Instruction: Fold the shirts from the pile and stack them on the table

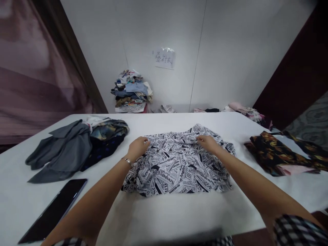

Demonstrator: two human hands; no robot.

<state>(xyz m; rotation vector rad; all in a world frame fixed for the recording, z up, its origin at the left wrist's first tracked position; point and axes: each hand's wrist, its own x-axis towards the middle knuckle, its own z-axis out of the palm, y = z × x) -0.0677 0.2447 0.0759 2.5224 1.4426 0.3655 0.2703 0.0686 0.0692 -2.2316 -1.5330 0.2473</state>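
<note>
Your left hand [137,147] and right hand [208,142] are working apart, each pinching the shirt [176,171] toward its far side; it is lying mid-surface [153,121], its near panel looking mostly smooth, its sides and far edge looking rumpled, so neatening seems partly done, those edges remaining. Your hands are covering some cloth; the busy print is masking folds; the underside is hiding.

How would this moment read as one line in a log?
left hand: pinching newspaper-print garment | right hand: pinching same garment | surface: white table | nearby: grey garment, dark patterned garment
</note>
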